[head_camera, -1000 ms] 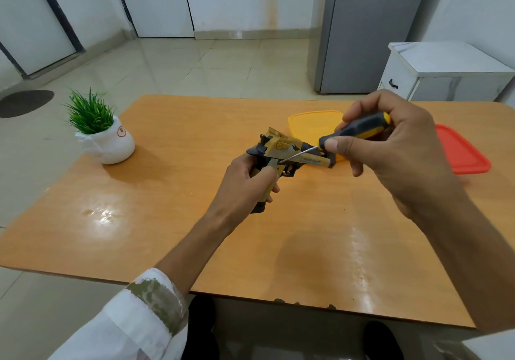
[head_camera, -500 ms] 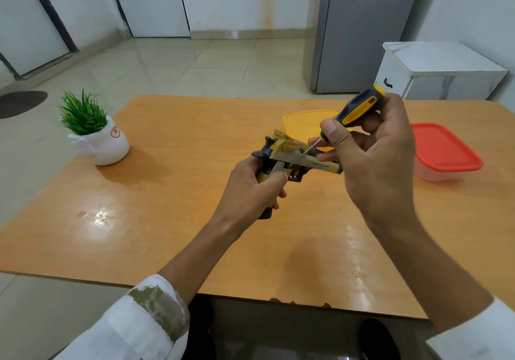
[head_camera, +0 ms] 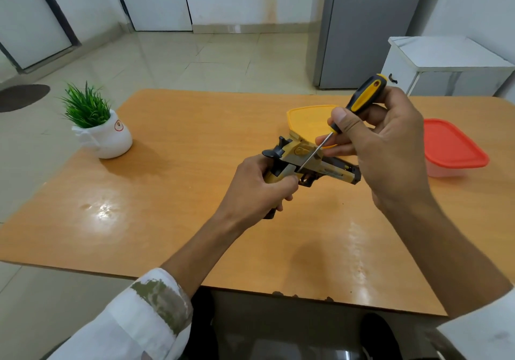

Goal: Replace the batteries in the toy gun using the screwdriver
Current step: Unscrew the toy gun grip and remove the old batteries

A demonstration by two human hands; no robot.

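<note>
A yellow-and-black toy gun (head_camera: 315, 164) hangs above the middle of the wooden table (head_camera: 172, 220), barrel pointing right. My left hand (head_camera: 259, 189) grips it by the handle, which is mostly hidden in my fingers. My right hand (head_camera: 387, 147) holds a screwdriver (head_camera: 359, 103) with a black-and-yellow handle, tilted up to the right. Its thin metal shaft slants down to the left and its tip meets the gun's side just above the grip.
A yellow lid (head_camera: 309, 122) lies on the table behind the gun. A clear box with a red lid (head_camera: 451, 147) stands at the right. A small potted plant (head_camera: 97, 125) sits at the left. A white cabinet (head_camera: 446, 66) stands beyond the table.
My right hand has tipped the screwdriver from nearly level to steeply raised at the handle end. The tip has stayed on the gun. The view has shifted slightly, showing more of the red-lidded box.
</note>
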